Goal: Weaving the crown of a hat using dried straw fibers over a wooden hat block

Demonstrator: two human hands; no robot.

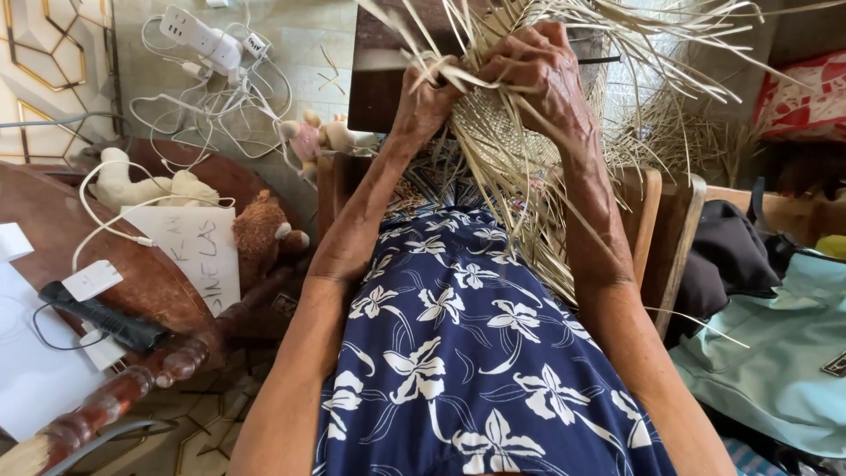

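A half-woven piece of pale straw [507, 141] lies over my lap, with many loose strands fanning out at the top and right. My left hand [425, 97] grips a bunch of strands at the upper left edge of the weave. My right hand [538, 70] is closed over strands just to the right, fingers curled into the weave. My blue dress with white flowers [458, 353] fills the lower middle.
A dark wooden table [150, 282] at left carries papers, a black case [101, 317], soft toys [264, 231] and white cables with a power strip [207, 40]. A wooden chair [656, 220] stands behind the weave. A teal bag [784, 353] and dark clothing [727, 256] lie at right.
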